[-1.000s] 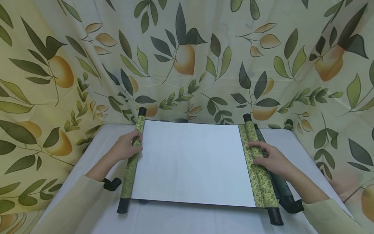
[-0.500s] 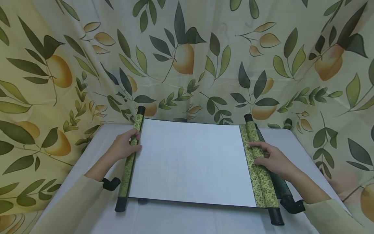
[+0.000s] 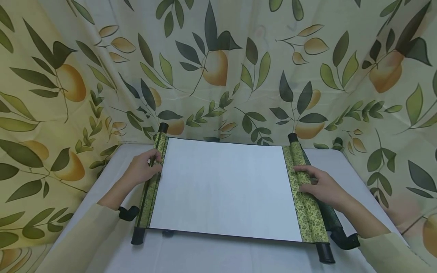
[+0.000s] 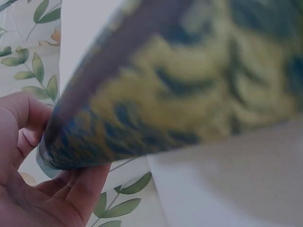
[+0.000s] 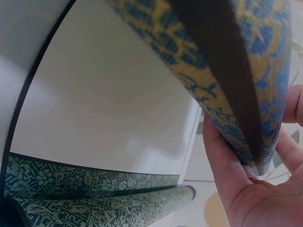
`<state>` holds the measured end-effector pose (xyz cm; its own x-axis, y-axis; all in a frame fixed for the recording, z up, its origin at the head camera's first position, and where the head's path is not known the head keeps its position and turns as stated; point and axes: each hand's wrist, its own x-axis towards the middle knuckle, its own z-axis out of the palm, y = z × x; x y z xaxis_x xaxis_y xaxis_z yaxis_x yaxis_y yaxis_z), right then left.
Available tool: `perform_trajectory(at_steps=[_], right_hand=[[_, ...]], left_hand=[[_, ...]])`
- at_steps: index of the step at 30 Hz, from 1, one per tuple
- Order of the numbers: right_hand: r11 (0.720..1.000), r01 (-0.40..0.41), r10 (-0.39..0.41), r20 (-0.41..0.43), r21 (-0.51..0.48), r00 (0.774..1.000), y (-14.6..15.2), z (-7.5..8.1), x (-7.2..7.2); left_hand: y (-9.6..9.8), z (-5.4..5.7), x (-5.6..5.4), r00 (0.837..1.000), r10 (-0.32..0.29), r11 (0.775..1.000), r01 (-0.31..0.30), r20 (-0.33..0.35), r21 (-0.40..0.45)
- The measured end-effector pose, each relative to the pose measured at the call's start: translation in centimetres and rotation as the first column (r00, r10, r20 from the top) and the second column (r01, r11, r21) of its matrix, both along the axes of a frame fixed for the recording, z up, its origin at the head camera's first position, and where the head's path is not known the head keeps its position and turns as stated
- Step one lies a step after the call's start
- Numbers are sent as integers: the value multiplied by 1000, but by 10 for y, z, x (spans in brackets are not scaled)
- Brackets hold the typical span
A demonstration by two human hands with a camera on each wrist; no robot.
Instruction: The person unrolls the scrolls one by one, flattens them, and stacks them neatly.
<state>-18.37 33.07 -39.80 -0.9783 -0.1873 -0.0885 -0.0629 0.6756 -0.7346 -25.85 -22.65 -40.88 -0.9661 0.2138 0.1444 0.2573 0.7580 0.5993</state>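
A hanging scroll with a blank white sheet [image 3: 225, 189] is spread out between its two yellow-green patterned ends, each with black rod knobs. My left hand [image 3: 141, 167] holds the left roller [image 3: 144, 204], with the thumb and fingers around it; a strip of patterned border shows beside that roller. Gripped by my right hand [image 3: 324, 187] is the thicker right roll [image 3: 312, 212]. In the left wrist view the patterned roll [image 4: 156, 99] lies across my fingers [image 4: 90, 189]. My right fingers and thumb hold the other roll [image 5: 227, 80] from both sides in the right wrist view.
A dark green patterned roll [image 3: 329, 216] lies beneath the right end, mostly hidden. In the right wrist view that green roll [image 5: 109, 203] joins another white sheet [image 5: 104, 94]. Underneath is a white-covered table [image 3: 218, 258]; a leaf-and-fruit curtain [image 3: 218, 102] hangs behind.
My left hand has moved slightly left with its roller, and a strip of patterned border has come out beside it. The right roll and right hand have shifted a little right.
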Motion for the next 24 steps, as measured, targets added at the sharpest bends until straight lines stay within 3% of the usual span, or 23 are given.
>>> perform_trajectory(at_steps=[14, 24], right_hand=[[1000, 6, -6, -1, 8, 1000, 2, 0, -1], [999, -26, 24, 27, 45, 999, 3, -10, -14]], left_hand=[[-11, -5, -4, 999, -14, 997, 12, 36, 70], [-19, -8, -9, 994, -7, 998, 0, 105, 68]])
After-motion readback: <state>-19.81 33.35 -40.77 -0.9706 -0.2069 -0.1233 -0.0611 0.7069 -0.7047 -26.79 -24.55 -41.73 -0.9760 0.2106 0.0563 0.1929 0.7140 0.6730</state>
